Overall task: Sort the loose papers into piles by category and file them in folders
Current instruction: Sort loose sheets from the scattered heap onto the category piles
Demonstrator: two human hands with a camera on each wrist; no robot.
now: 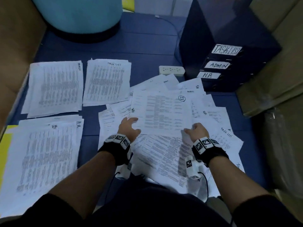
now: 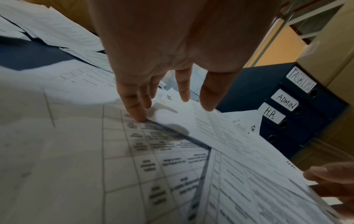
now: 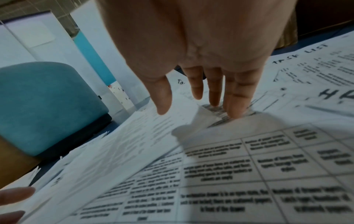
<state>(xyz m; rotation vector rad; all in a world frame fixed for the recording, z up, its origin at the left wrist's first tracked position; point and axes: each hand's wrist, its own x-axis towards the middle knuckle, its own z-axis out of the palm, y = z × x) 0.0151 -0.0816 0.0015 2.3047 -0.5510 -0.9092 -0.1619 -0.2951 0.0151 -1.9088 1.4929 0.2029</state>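
Lying across the dark blue floor mat (image 1: 144,46), bare at the far side and in narrow strips between piles: a loose heap of papers (image 1: 164,158), spreading rightward, its far edge reaching the binder stack (image 1: 229,68) labelled TASK LIST, ADMIN, H.R.

Sitting well apart on the left, edges roughly squared: HR pile (image 1: 47,154), ADMIN pile (image 1: 55,87), TASK LIST pile (image 1: 107,81).

Resting on top of the heap: sheet marked HR (image 1: 161,112).

Touching its near-left corner: left hand (image 1: 129,126), fingers (image 2: 132,103) straight, spread.

Touching its near-right corner: right hand (image 1: 197,131), fingers (image 3: 237,97) straight, fingertips down on the paper.
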